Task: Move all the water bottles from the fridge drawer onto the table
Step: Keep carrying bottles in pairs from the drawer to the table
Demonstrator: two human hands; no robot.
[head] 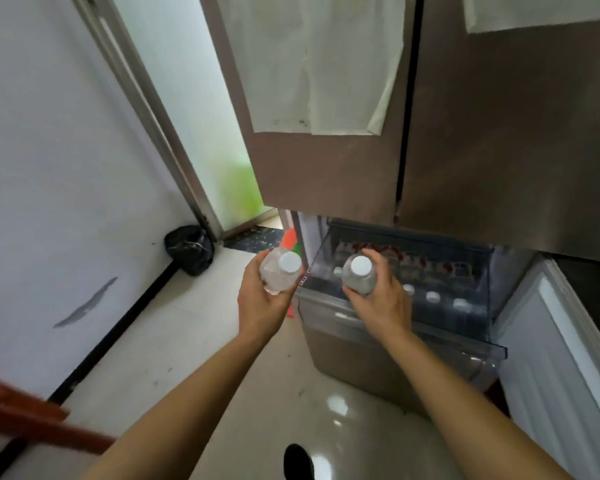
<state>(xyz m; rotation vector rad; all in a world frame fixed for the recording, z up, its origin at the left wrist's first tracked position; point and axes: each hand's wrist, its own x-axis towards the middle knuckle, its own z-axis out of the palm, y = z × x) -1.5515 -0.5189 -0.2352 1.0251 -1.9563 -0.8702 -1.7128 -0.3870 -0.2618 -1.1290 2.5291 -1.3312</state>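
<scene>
Home kitchen: fridge [499, 150], tiled floor [194, 358], bin bag [189, 249].

Left bottle [280, 271]: clear, white cap, upright, held in left grip [260, 303], just left of fridge drawer [413, 336].
Right bottle [359, 276]: same kind, upright, held in right grip [381, 299] above drawer's near-left part.
Fridge drawer: transparent, pulled open.
Remaining bottles [432, 297]: upright inside, white caps, red labels in far row.
</scene>
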